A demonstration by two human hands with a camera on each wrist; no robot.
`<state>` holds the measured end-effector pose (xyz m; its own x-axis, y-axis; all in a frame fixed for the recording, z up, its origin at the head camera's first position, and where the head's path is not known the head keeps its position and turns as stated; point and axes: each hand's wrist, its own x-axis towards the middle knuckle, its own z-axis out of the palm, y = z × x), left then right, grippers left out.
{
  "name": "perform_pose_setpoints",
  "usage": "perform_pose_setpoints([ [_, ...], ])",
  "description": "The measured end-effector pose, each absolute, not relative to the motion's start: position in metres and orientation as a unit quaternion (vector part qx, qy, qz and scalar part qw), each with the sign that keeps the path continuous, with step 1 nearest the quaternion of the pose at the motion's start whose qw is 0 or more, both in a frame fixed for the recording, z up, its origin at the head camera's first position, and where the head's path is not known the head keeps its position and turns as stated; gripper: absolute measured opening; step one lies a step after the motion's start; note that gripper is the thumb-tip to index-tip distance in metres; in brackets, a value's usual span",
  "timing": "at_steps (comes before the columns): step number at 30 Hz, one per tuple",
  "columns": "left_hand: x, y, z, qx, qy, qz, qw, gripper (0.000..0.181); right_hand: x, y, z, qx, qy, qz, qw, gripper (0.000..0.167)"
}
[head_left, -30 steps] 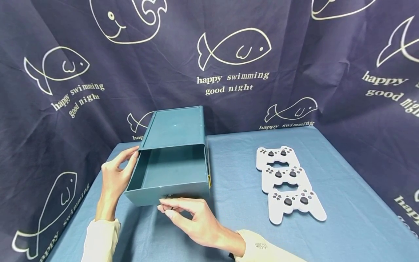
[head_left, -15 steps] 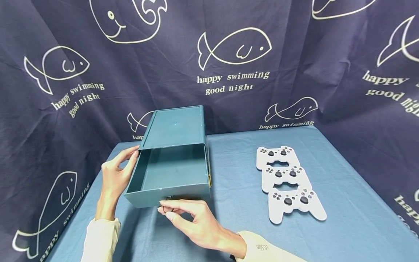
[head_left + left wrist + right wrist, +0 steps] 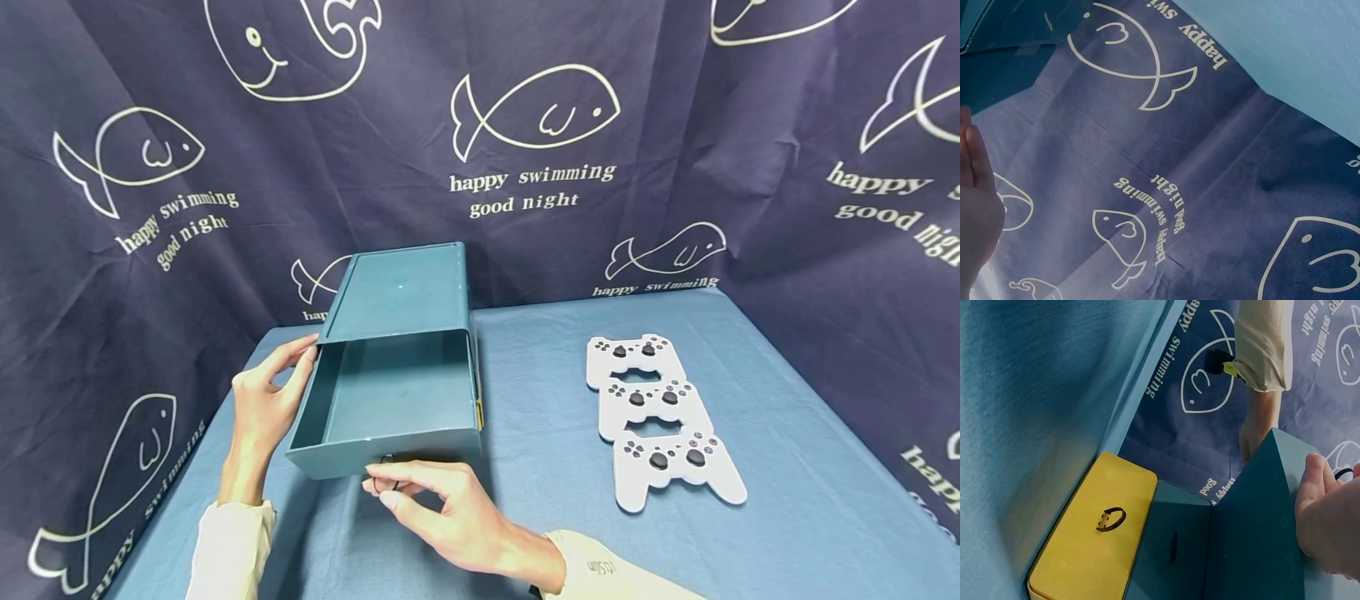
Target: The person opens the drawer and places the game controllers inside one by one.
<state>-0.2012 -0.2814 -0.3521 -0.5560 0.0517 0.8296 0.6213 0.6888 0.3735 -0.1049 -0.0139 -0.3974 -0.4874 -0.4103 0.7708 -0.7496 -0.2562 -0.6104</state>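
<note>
Since the earlier head frame, the top drawer (image 3: 326, 461) has come slightly nearer and lower at its front lip, the right hand (image 3: 457, 508) moving with it; I log no shift in the left hand (image 3: 266, 400).

Printed fish curtain (image 3: 540, 250) behind. On the blue-covered tabletop (image 3: 532, 400), the teal drawer cabinet (image 3: 401, 287) stands left of middle, its back by the far edge. Its top drawer juts well out toward the near side; nothing shows inside. My right wrist view gives a yellow drawer front (image 3: 1079, 544), lowest in the cabinet. Three white game controllers (image 3: 654, 404) lie in an overlapping row along the tabletop's right edge.

Left hand: fingers fairly straight, slightly parted, touching the cabinet's front-left edge, holding nothing that I can make out. Right hand: thumb and fingers pinch the black loop handle (image 3: 1343, 471).

Step in hand, I judge: drawing the drawer out while bracing the cabinet. The next move seems to call for a level pull, front supported, so it doesn't tip.
</note>
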Motion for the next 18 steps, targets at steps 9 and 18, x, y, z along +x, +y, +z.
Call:
perform_pose_setpoints([
  [9,-0.201,-0.2809,-0.3523,-0.208,-0.815,-0.335,0.424,0.025,-0.1052,-0.0135,-0.3992,0.487,-0.597,0.622,0.138,0.03],
  [18,-0.1999,-0.2812,-0.3512,-0.207,-0.817,-0.334,0.422,0.024,-0.1054,-0.0113,-0.3988,0.507,-0.601,0.597,0.159,0.033],
])
